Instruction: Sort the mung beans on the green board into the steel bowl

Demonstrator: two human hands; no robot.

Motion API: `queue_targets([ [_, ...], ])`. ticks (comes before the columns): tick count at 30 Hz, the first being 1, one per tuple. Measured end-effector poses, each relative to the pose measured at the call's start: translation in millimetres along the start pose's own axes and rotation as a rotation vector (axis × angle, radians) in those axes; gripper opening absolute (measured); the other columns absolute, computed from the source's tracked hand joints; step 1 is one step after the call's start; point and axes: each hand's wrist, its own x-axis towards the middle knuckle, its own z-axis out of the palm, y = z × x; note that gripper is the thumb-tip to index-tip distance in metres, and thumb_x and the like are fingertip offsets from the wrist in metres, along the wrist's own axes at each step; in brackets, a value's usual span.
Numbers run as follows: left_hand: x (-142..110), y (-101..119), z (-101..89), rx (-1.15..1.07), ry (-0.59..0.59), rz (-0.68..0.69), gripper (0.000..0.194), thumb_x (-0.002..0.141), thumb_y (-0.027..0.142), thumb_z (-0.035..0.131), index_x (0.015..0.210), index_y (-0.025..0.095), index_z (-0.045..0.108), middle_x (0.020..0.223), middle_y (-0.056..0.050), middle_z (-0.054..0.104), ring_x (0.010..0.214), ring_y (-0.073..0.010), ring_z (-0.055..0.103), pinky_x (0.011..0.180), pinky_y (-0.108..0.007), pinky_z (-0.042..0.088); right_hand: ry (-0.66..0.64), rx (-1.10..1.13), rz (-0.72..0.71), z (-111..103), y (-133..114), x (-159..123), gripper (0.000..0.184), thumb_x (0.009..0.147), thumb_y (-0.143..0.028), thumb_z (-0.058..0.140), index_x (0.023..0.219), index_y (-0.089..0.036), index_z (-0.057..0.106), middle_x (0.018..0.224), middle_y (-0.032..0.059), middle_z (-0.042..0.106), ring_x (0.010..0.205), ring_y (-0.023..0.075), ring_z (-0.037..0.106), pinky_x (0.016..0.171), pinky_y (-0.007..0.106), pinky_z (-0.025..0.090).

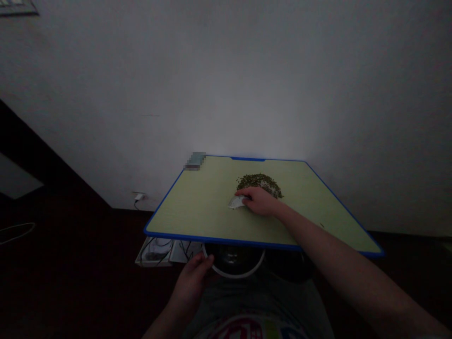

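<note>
Reference: the table (197, 212). We are listing near to far.

Item, bowl (236, 276): dark inside, pale-rimmed, sitting just below the table's near edge. Our left hand (197, 269) is gripping its rim at the left, thumb uppermost; contents are staying too dark to tell. Risk: if that one-sided grip is slackening, the bowl could be tipping, and seeds leaving the edge could be missing it.

Item, boxes (153, 261) of cords: lying below the table's near-left edge. Stray seeds could be ending up there.

Item, pale curved piece (235, 202): our right hand (258, 200) is pinching it, at or just above mid-table. Risk: with too quick a sweep, we could be scattering seeds; with a tilted edge, leaving some behind.

Item, seeds (259, 180): lying loose beyond that hand, slightly right of the table's middle.

Item, blurred thing (196, 161): resting at the table's far-left corner.
</note>
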Motion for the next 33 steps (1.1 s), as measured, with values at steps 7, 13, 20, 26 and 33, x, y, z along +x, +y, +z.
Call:
queue_targets([
  [7, -2.3, 1.8, 0.7, 0.028, -0.020, 0.011, 0.019, 0.065, 0.030, 0.075, 0.074, 0.016, 0.066, 0.073, -0.003, 0.072, 0.074, -0.0205, 0.067, 0.074, -0.034, 0.052, -0.093, 0.089, -0.114, 5.6, -21.0, -19.2, 0.041, 0.079, -0.015, 0.049, 0.117, -0.019, 0.064, 0.107, 0.0054, 0.068, 0.091, 0.0161, 0.061, 0.083, 0.027, 0.044],
  [13, -0.4, 0.7, -1.6, 0.021, -0.031, 0.013, 0.019, 0.064, 0.030, 0.075, 0.073, 0.016, 0.066, 0.073, -0.003, 0.072, 0.073, -0.0207, 0.067, 0.073, -0.035, 0.052, -0.163, 0.136, -0.115, 5.9, -33.8, -35.1, 0.041, 0.077, -0.015, 0.051, 0.116, -0.019, 0.064, 0.077, 0.0013, 0.066, 0.065, 0.0117, 0.054, 0.066, 0.024, 0.040],
  [20, -2.0, 1.3, 1.9, 0.015, 0.004, 0.025, 0.020, 0.062, 0.030, 0.077, 0.072, 0.017, 0.065, 0.067, 0.000, 0.069, 0.070, -0.0197, 0.066, 0.072, -0.035, 0.052, -0.150, 0.263, -0.071, 5.9, -42.2, -54.4, 0.039, 0.078, -0.016, 0.051, 0.114, -0.018, 0.065, 0.068, -0.0009, 0.059, 0.061, 0.0107, 0.050, 0.060, 0.022, 0.037],
  [26, -3.1, 2.8, 3.1, 0.025, -0.003, 0.010, 0.023, 0.061, 0.032, 0.076, 0.075, 0.016, 0.067, 0.074, -0.005, 0.073, 0.075, -0.0230, 0.068, 0.074, -0.036, 0.052, -0.147, 0.324, -0.063, 10.0, -37.9, -67.2, 0.039, 0.078, -0.018, 0.051, 0.115, -0.019, 0.064, 0.069, -0.0007, 0.060, 0.061, 0.0111, 0.051, 0.061, 0.023, 0.039],
  [33, -2.1, 0.8, 1.6, 0.038, 0.036, 0.033, 0.023, 0.059, 0.033, 0.078, 0.071, 0.016, 0.067, 0.071, -0.004, 0.072, 0.074, -0.0231, 0.067, 0.073, -0.037, 0.052, 0.024, 0.228, 0.100, 3.0, -12.9, -72.7, 0.041, 0.078, -0.020, 0.051, 0.116, -0.019, 0.063, 0.067, -0.0009, 0.059, 0.060, 0.0118, 0.050, 0.058, 0.023, 0.037],
])
